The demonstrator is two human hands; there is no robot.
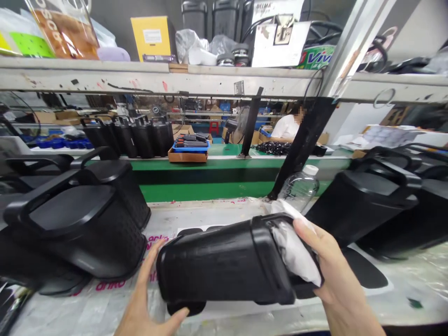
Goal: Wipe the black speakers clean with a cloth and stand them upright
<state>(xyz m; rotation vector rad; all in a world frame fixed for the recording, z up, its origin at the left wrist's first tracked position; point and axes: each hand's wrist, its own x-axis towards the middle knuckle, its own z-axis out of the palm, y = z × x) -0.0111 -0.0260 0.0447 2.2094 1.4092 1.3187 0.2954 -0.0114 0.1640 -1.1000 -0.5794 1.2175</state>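
A black plastic casing with a carry handle (224, 266) lies tilted on its side above the bench, its handle end to the right. My right hand (332, 266) is closed around that handle end. A crumpled white cloth (296, 252) is bunched between the handle and the casing, under my right fingers. My left hand (147, 294) is spread beside the casing's left end, thumb below and fingers above; whether it touches is unclear. Below the casing are flat black rounded pads (364, 268) on a white sheet.
Several similar black casings stand at left (84, 224) and right (360, 200). A clear bottle with a white cap (301, 186) stands behind my right hand, near a black post (297, 144). A cluttered shelf (210, 79) crosses above. Another person (287, 126) sits beyond the green bench.
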